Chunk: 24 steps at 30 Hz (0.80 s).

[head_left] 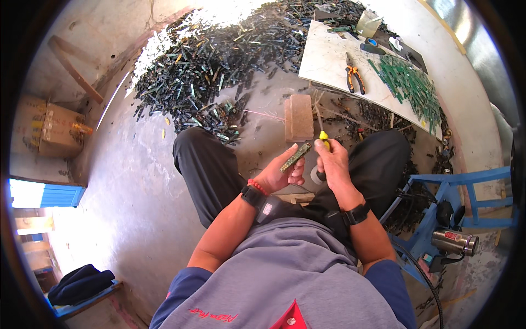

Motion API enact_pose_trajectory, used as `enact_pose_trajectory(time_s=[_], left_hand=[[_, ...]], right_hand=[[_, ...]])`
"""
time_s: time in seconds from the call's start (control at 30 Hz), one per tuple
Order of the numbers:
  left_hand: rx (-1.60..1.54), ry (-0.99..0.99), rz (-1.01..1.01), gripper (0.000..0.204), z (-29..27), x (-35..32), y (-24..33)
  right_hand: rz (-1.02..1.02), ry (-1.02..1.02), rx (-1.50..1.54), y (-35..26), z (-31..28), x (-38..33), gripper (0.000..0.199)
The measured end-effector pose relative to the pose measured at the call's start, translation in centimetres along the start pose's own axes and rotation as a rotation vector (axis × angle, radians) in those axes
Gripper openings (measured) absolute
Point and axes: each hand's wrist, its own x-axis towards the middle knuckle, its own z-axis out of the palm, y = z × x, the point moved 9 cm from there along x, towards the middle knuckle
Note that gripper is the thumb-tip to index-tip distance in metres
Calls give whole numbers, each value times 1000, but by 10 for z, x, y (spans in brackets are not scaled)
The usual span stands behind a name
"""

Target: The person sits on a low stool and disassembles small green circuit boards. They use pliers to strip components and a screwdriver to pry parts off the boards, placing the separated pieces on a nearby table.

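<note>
My left hand (274,174) is closed around a narrow, dark green strip (296,157) that looks like a piece of circuit board. It is tilted, its far end pointing up toward my right hand. In my closed right hand (335,163) is a screwdriver (324,135) with a yellow handle, its thin shaft pointing away from me. The two hands are close together above my lap, and the strip and the screwdriver appear slightly apart. Just beyond them a reddish-brown brick (299,118) lies on the floor.
A large heap of dark strips (219,60) covers the floor ahead. On a low white board (323,49) at the right lie orange-handled pliers (355,77), a pile of green strips (408,85) and a cup (369,24). A blue chair (471,178) and a steel flask (453,242) stand close on the right.
</note>
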Motion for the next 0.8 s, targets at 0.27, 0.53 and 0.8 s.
enact_pose_trajectory(time_s=[0.27,0.53,0.8], left_hand=[[-125,26,95,46,-13,3,11],[-121,37,109,46,-15,6,11],[-49,70,106,47,-14,5,10]], right_hand=[[-290,-44,-461,-28,-20,-55,26],[-363,-56,-600,-43,-15,-79,25],[-281,-101,-526,-20,-16,-61,25]])
